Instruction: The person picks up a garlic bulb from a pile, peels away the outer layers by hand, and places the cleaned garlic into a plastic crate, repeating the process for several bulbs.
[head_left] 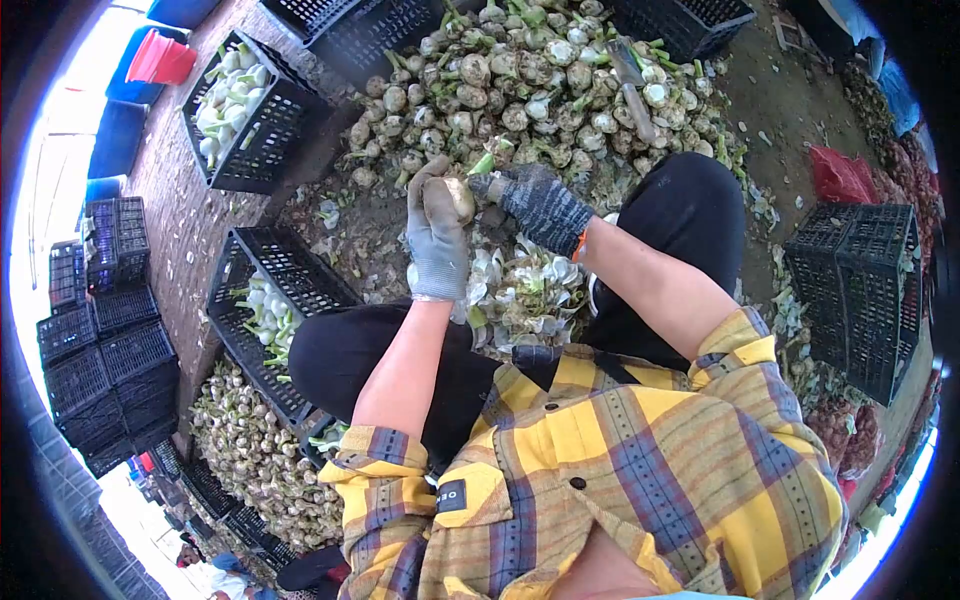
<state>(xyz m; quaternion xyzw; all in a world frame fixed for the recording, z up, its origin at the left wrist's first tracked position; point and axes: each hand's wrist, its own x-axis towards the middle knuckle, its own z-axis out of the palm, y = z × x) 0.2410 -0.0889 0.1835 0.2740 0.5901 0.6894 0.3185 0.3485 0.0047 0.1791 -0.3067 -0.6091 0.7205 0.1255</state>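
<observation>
My left hand (pixel 437 240), in a pale grey work glove, is closed around a garlic bulb (pixel 459 200) held up in front of me. Dark grey knit covers my right hand (pixel 545 207); its curled fingers press against the bulb's right side, near a green stem (pixel 482 164). Whether those fingers hide anything else is not visible. Just beyond both hands spreads a heap of unpeeled garlic (pixel 520 95). A knife (pixel 637 108) with a worn handle lies on its right part. Papery garlic skins (pixel 530 295) cover the ground between my legs.
At the left, a black crate (pixel 262 160) and a nearer crate (pixel 232 283) hold cleaned garlic. Stacked black crates (pixel 105 365) stand farther left, near a red bucket (pixel 162 57). More garlic (pixel 265 450) lies behind my left side. Another crate (pixel 850 285) is at the right.
</observation>
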